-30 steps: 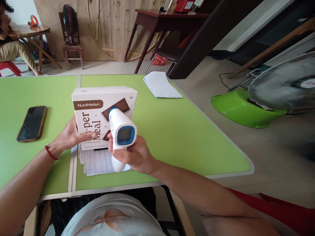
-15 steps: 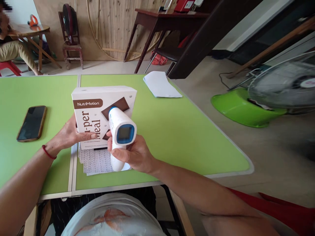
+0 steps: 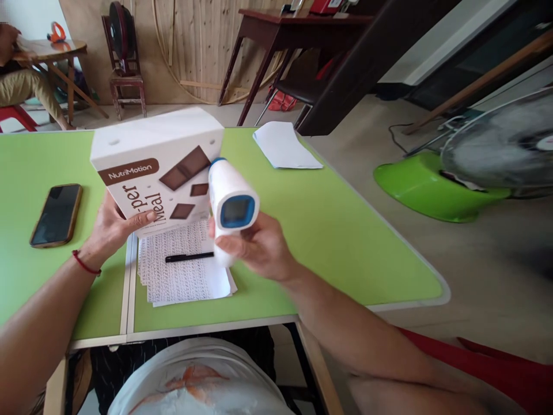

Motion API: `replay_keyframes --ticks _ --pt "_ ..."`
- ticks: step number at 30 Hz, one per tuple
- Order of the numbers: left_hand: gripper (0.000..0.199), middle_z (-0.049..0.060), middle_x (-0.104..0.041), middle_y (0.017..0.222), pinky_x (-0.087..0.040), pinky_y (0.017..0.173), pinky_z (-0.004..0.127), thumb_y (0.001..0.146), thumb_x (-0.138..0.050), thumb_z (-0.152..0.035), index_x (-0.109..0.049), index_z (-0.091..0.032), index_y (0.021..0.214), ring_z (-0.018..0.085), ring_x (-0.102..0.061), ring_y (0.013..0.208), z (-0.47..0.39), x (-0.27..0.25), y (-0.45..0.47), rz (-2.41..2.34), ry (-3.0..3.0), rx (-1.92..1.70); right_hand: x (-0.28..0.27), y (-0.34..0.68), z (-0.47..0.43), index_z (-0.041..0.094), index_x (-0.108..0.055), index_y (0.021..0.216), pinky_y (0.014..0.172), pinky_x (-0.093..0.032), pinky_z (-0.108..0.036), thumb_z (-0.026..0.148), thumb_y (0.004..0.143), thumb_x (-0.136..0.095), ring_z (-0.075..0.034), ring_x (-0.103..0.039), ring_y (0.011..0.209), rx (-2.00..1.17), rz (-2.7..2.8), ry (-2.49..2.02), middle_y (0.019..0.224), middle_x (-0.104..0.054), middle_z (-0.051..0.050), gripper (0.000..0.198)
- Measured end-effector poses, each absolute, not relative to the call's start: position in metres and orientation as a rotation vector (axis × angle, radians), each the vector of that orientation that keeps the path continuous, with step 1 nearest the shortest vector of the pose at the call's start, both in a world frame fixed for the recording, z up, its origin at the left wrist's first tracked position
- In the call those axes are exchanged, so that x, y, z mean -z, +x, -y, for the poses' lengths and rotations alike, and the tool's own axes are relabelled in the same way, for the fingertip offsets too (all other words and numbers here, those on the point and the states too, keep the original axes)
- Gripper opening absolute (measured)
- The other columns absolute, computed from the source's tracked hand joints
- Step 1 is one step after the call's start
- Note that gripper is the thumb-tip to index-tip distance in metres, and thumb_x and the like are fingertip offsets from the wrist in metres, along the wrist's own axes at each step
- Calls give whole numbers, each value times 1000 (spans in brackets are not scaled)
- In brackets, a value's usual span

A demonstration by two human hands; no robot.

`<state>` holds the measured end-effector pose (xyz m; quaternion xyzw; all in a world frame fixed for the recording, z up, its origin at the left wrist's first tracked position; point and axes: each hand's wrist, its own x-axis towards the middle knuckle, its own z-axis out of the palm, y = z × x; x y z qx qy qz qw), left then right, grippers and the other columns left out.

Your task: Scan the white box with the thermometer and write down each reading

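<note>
In my left hand (image 3: 113, 227) is a white NutriMotion box (image 3: 173, 138) with brown chocolate squares printed on its front. The thumb lies on the front face, and the box tilts above the table. My right hand (image 3: 263, 245) is wrapped round the handle of a white and blue infrared thermometer (image 3: 235, 187), its small screen turned toward me. The thermometer's front end is close to the box's right side; whether they touch I cannot tell. Beneath them lie handwritten sheets (image 3: 181, 282) with a black pen (image 3: 189, 257) on top.
A phone (image 3: 56, 214) lies on the green table (image 3: 337, 248) at the left. White folded paper (image 3: 285, 145) rests near the far edge. Beyond the right edge are a green stool (image 3: 440, 190) and a fan (image 3: 496, 144). A person (image 3: 30, 80) sits at a round table, far left.
The box has risen, tipped and shifted left, uncovering the pen and more of the sheets. My right hand has moved up and right with the thermometer.
</note>
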<state>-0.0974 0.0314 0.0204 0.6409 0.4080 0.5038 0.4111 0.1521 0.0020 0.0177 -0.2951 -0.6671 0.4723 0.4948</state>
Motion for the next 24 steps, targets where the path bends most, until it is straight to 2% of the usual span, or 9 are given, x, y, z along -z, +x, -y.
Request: replay_keyframes --ticks 2,4,6,9,15,21,24 --pt "62 7 -66 113 -54 89 42 68 -84 -32 -52 -21 120 29 -64 104 -37 -15 -102 -1011 1611 -1357 -23 170 -15 21 -65 94 68 -52 -33 44 77 -70 -17 -60 77 -1029 1782 -842 86 -67 -4 29" --pt "63 7 -64 117 -52 92 42 69 -83 -30 -51 -23 122 28 -63 108 -43 -9 -106 -1002 1585 -1414 -23 186 -29 20 -64 107 75 -52 -36 44 76 -71 -21 -62 87 -893 1920 -1010 97 -68 -7 39" --pt "64 7 -63 119 -51 93 42 69 -83 -29 -50 -23 123 28 -62 110 -46 -5 -108 -1006 1568 -1418 -17 196 -41 19 -61 118 83 -51 -40 38 76 -71 -25 -62 97 -770 2055 -1161 107 -67 -10 47" --pt "64 8 -61 123 -50 94 42 69 -83 -28 -49 -22 123 28 -60 113 -47 -3 -108 -1002 1567 -1371 0 199 -55 18 -59 125 88 -49 -43 29 78 -68 -28 -61 100 -622 2238 -1321 112 -65 -13 49" --pt "65 9 -59 127 -46 100 47 70 -82 -29 -48 -20 125 31 -56 119 -48 -2 -107 -1047 1605 -1337 21 194 -65 15 -58 124 85 -47 -47 26 82 -62 -30 -61 95 -359 2371 -1417 103 -67 -15 43" --pt "61 9 -63 121 -49 93 46 69 -82 -34 -52 -21 121 31 -60 111 -47 -2 -110 -1115 1634 -1253 26 198 -68 19 -61 119 78 -48 -43 29 86 -59 -28 -59 88 -318 2432 -1434 95 -64 -12 35" --pt "63 8 -64 118 -48 92 48 68 -82 -37 -53 -22 121 32 -59 111 -45 -4 -111 -1216 1704 -1234 22 198 -65 18 -59 122 80 -48 -45 29 82 -63 -30 -58 92 -304 2390 -1419 100 -63 -14 41"
